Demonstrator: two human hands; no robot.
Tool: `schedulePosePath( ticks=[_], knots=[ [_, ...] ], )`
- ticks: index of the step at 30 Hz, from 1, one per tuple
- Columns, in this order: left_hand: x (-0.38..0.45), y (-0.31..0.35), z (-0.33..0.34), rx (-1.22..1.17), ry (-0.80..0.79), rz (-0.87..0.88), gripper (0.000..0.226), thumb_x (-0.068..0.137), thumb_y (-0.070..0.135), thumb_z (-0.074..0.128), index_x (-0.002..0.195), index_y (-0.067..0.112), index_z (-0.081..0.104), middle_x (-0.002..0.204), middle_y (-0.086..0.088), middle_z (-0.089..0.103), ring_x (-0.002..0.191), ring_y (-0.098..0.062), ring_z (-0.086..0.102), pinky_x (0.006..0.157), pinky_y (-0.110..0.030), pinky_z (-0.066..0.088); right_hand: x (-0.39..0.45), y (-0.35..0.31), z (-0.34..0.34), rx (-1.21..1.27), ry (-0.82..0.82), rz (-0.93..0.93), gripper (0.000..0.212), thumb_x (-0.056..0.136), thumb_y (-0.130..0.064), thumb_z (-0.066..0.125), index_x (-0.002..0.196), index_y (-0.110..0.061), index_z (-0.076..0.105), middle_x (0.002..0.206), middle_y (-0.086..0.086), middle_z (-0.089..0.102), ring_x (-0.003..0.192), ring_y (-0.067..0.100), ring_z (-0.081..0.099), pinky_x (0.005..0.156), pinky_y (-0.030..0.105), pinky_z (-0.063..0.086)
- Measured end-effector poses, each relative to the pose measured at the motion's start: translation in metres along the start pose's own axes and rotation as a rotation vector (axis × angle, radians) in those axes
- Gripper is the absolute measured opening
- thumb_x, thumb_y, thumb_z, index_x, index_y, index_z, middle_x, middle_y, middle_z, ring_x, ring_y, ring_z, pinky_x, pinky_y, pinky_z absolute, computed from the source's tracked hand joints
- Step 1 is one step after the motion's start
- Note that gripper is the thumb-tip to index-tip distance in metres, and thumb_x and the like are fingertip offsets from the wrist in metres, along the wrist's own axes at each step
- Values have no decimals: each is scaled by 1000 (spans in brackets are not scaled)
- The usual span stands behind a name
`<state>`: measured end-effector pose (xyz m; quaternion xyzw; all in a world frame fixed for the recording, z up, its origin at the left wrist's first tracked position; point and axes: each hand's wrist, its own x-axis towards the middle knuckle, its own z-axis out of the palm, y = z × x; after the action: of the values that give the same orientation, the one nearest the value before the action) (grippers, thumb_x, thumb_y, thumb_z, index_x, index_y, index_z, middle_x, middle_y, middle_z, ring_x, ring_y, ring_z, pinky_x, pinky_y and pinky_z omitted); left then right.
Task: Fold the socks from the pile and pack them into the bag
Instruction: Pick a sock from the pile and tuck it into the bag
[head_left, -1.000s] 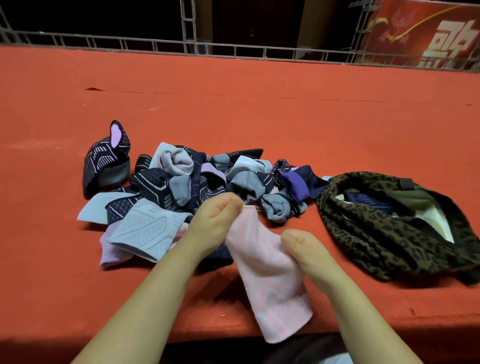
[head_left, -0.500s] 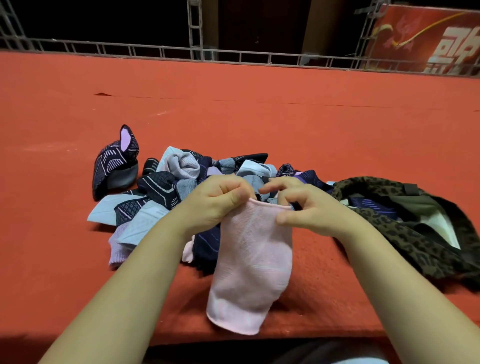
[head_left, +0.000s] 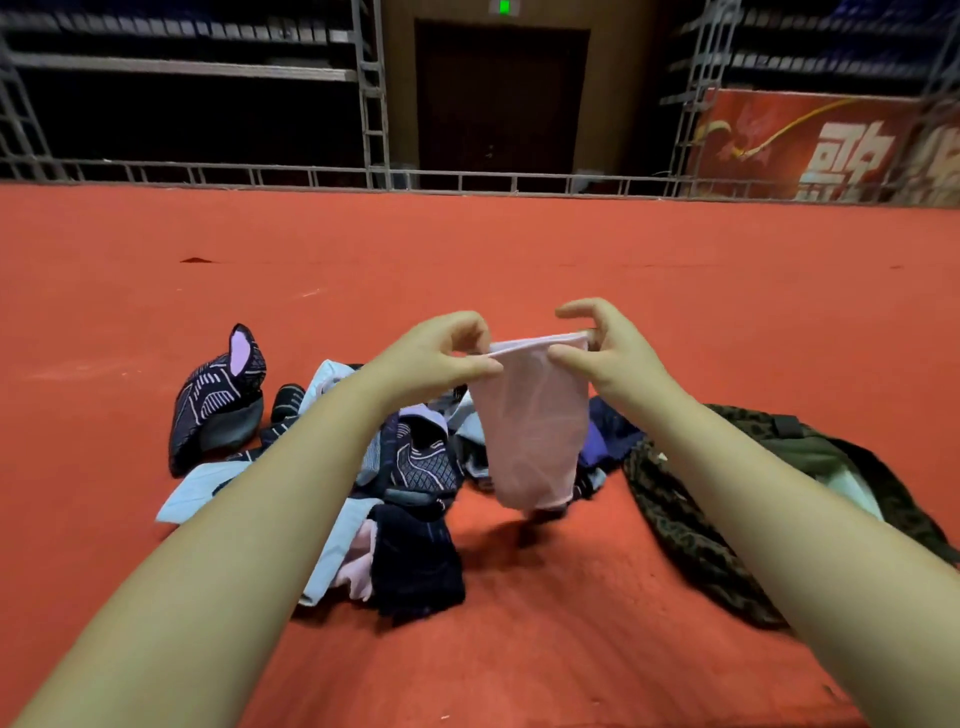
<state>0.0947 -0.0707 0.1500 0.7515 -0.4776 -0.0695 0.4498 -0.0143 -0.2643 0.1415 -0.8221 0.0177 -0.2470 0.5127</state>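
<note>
Both hands pinch the cuff of the pink sock (head_left: 532, 426), the left hand (head_left: 441, 358) at its left corner, the right hand (head_left: 605, 348) at its right, stretching the opening wide. The sock hangs long axis vertical, closed end down, over the sock pile (head_left: 363, 467). The leopard-print bag (head_left: 691, 525) lies right, seemingly open.

A heap of knitted socks (head_left: 395, 467) lay on the carpeted floor (head_left: 571, 291), the leopard-print fabric bag (head_left: 691, 525) just right (touching, seemingly).
</note>
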Motion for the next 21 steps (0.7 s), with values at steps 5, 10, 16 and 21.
schedulePosePath(
  ticks=[5,10,16,21],
  knots=[
    [-13,-12,36,-87,-141,15,34,76,14,72,100,28,53,85,2,58,75,2,54,72,-17,43,-33,23,2,-91,-79,30,18,86,-8,65,78,-23,60,67,-13,55,59,-4,48,60,22,39],
    [-70,-63,108,-402,-209,-199,32,78,43,60,102,21,64,102,10,69,96,-1,62,94,-30,44,-130,88,30,50,-9,155,21,80,-37,55,79,-18,46,69,-14,42,66,5,38,60,27,33],
    [-126,-98,169,-620,-414,-477,105,48,92,46,126,21,47,136,0,47,108,3,56,92,-10,40,-177,119,49,54,73,320,14,80,-32,50,77,-20,44,65,-17,43,60,0,38,56,18,34],
    [-120,-88,170,-248,-522,-407,47,65,63,50,96,30,65,97,17,62,82,6,54,87,-20,44,-157,135,51,-137,135,402,17,85,-32,50,84,-15,46,71,-8,48,63,5,43,55,19,33]
  ],
)
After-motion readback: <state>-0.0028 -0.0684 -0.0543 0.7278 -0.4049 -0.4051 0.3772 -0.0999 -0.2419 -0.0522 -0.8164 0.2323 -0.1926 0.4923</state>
